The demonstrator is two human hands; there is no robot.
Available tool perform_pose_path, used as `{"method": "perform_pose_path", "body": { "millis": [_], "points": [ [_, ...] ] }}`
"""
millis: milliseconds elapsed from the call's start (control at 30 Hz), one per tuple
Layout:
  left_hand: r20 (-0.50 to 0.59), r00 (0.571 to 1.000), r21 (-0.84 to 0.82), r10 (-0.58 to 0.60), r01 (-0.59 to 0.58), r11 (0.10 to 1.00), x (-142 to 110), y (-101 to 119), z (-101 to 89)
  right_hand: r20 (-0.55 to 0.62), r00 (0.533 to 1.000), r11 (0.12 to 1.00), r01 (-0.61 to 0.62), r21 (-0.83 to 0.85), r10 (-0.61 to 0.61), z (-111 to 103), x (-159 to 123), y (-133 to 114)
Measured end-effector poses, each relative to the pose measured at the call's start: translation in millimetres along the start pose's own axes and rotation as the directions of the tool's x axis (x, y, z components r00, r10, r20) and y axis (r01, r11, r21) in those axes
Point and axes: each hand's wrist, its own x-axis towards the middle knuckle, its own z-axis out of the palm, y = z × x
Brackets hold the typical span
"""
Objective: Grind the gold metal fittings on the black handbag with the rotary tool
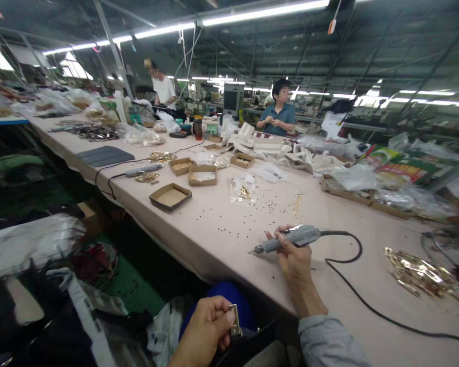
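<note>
My right hand (295,257) is closed round a grey corded electric screwdriver (290,238), its tip pointing left just above the pale table (222,234). Its black cable (352,290) loops away to the right. My left hand (205,331) sits low, below the table's edge near my lap, pinching a small gold metal buckle (235,320) between thumb and fingers. Tiny dark screws (252,204) are scattered on the table ahead of the screwdriver.
Several shallow cardboard trays (171,197) and plastic bags of gold parts (243,187) lie mid-table. A pile of gold hardware (421,272) is at the right. A second grey screwdriver (143,170) lies at the left. Two people (280,109) work at the far end.
</note>
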Motion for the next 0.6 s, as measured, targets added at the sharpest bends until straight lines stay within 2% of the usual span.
{"method": "perform_pose_path", "body": {
  "millis": [233,367,500,600],
  "points": [
    [0.010,1.000,-0.021,0.003,-0.003,1.000,-0.2,-0.5,0.0,-0.001,1.000,0.999,0.028,-0.027,-0.028,-1.6,2.5,2.2],
    [0.027,0.999,-0.047,0.024,-0.023,0.999,-2.7,7.4,1.0,-0.025,1.000,1.000,0.016,-0.021,-0.017,-1.4,2.1,-1.5],
    [0.025,0.999,-0.073,0.035,-0.034,0.997,-6.4,19.0,5.3,-0.009,1.000,1.000,-0.025,0.013,0.025,2.1,-6.6,-16.8],
    [0.014,1.000,-0.084,0.021,-0.020,0.996,-8.8,25.5,10.4,0.028,0.994,0.994,-0.110,0.021,0.110,5.3,-22.0,-37.2]
  ]
}}
